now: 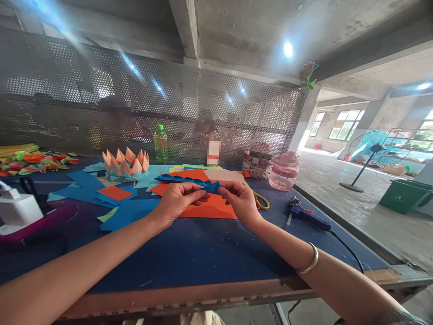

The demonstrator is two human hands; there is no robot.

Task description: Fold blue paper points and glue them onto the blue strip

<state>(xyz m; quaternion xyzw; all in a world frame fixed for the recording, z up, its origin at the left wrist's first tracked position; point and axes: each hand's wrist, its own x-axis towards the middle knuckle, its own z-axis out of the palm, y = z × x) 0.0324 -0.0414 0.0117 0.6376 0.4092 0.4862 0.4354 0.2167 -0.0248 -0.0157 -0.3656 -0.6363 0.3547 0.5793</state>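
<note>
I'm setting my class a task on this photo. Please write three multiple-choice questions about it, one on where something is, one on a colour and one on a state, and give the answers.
1. Where does the hot glue gun lie?
A) On the floor
B) In a box
C) On the table, to the right of the right hand

2. What colour is the folded paper strip that the right hand and left hand hold?
A) Blue
B) Yellow
C) Green

3. How does the green-capped plastic bottle stand?
A) On its side
B) Upright
C) Upside down

Answers:
1. C: the gun rests on the dark blue tabletop.
2. A: blue paper shows between the fingers.
3. B: its green cap points upward.
</note>
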